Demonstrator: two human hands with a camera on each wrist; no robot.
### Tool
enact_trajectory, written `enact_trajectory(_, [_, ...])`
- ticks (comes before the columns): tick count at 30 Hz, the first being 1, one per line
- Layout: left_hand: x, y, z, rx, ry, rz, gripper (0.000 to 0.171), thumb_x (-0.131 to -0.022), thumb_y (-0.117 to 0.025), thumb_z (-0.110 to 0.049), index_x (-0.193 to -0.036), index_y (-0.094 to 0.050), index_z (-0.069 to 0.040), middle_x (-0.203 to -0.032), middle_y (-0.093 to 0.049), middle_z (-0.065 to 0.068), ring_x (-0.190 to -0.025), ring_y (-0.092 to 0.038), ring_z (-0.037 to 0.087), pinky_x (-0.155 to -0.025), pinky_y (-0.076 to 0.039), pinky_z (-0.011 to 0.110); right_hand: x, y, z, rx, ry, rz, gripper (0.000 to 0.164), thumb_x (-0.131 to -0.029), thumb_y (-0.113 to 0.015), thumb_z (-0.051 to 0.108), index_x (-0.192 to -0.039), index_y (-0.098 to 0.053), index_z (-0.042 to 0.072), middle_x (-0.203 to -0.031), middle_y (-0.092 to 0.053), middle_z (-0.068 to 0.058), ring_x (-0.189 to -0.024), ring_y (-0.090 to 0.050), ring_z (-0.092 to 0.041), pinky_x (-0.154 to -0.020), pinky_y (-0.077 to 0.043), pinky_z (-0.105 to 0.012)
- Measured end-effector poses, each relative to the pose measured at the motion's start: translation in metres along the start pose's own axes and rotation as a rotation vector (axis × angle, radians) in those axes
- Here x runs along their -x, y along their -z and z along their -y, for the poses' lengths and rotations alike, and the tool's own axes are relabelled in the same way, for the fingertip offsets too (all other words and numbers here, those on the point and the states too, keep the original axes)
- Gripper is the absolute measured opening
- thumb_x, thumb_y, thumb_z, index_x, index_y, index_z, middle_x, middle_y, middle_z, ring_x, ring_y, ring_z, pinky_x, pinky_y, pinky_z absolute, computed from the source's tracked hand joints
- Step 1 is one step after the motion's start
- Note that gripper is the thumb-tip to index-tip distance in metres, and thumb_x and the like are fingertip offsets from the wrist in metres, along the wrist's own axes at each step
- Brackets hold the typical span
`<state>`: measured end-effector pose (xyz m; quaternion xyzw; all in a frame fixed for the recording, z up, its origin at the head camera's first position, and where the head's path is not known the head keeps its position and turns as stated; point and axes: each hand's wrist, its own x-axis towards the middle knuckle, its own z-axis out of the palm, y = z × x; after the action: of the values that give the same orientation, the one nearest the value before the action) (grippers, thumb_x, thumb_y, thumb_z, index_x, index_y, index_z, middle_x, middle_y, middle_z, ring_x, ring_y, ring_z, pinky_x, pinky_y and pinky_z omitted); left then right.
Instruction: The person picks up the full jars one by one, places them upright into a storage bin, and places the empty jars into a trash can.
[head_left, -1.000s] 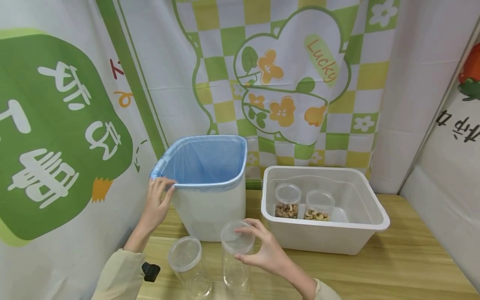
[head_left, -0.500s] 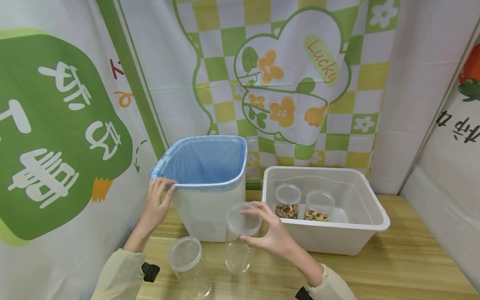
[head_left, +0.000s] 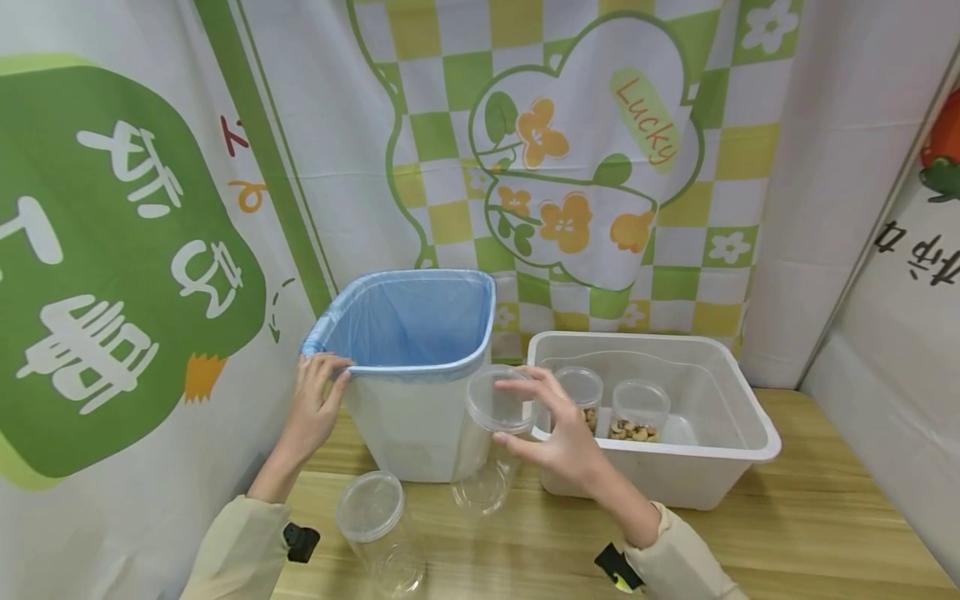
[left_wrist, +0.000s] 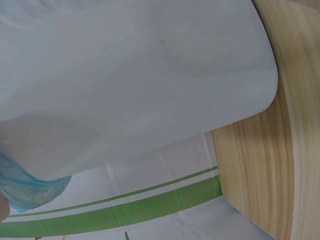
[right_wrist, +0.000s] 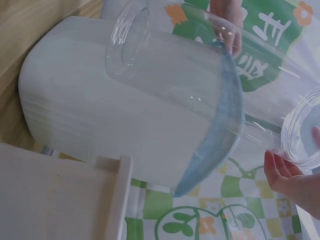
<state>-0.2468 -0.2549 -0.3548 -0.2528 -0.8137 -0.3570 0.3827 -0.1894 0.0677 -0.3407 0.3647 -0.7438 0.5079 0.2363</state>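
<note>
My right hand (head_left: 558, 429) grips an upright clear plastic jar (head_left: 483, 462) round its lid. Nothing shows inside this jar, which hangs above the table in front of the trash bin (head_left: 412, 425). Seen from the right wrist, the jar (right_wrist: 170, 75) stretches across the white bin, with fingertips at its lid. My left hand (head_left: 317, 408) holds the bin's front left rim, where a blue liner (head_left: 420, 317) is folded over. A second clear lidded jar (head_left: 378, 533) stands on the table between my forearms. The left wrist view mostly holds the bin's wall (left_wrist: 150, 85).
Right of the bin sits a white plastic tub (head_left: 645, 479). Two lidded jars stand in it, one with brown nuts (head_left: 589, 419) partly behind my right hand, the other with cashews (head_left: 633, 430). A printed curtain (head_left: 585, 167) hangs behind the wooden table (head_left: 810, 517).
My right hand has lifted the jar off the table and carried it up, away from me and slightly right. My left hand keeps its place on the bin rim.
</note>
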Motion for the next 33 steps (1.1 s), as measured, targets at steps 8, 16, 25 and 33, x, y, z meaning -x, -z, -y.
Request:
enact_trajectory(8, [-0.001, 0.001, 0.000, -0.020, 0.041, 0.035, 0.011, -0.084, -0.048, 0.006, -0.092, -0.055, 0.008, -0.094, -0.048, 0.021, -0.103, -0.035, 0.037, -0.101, -0.002, 0.059, -0.012, 0.015, 0.003, -0.121, 0.015, -0.058, 0.050, -0.067, -0.070, -0.002, -0.114, -0.053, 0.004, -0.122, -0.046, -0.011, -0.120, -0.035, -0.023, -0.098, -0.034, -0.033])
enact_trajectory(16, [0.000, 0.001, 0.000, -0.025, 0.051, 0.042, 0.012, -0.084, -0.048, 0.006, -0.093, -0.055, 0.007, -0.095, -0.048, 0.021, -0.104, -0.036, 0.036, -0.101, -0.002, 0.059, -0.025, 0.030, 0.007, -0.280, 0.082, -0.133, 0.049, -0.070, -0.061, -0.014, -0.116, -0.046, -0.008, -0.121, -0.043, -0.018, -0.111, -0.044, -0.019, -0.092, -0.040, -0.023])
enact_trajectory(25, [-0.001, 0.002, 0.000, -0.023, 0.042, 0.035, 0.012, -0.084, -0.048, 0.005, -0.093, -0.055, 0.008, -0.095, -0.048, 0.021, -0.103, -0.036, 0.037, -0.102, -0.002, 0.057, -0.033, 0.036, 0.006, -0.384, 0.046, -0.228, 0.046, -0.075, -0.055, -0.011, -0.118, -0.039, -0.015, -0.118, -0.047, -0.006, -0.104, -0.049, -0.019, -0.084, -0.045, -0.023])
enact_trajectory(33, [-0.001, 0.002, -0.002, -0.026, 0.045, 0.038, 0.012, -0.084, -0.048, 0.006, -0.093, -0.056, 0.008, -0.094, -0.049, 0.021, -0.102, -0.036, 0.037, -0.102, -0.003, 0.058, -0.038, 0.041, 0.008, -0.427, -0.094, -0.313, 0.045, -0.079, -0.052, -0.003, -0.122, -0.039, -0.007, -0.123, -0.043, -0.016, -0.107, -0.046, -0.023, -0.086, -0.045, -0.026])
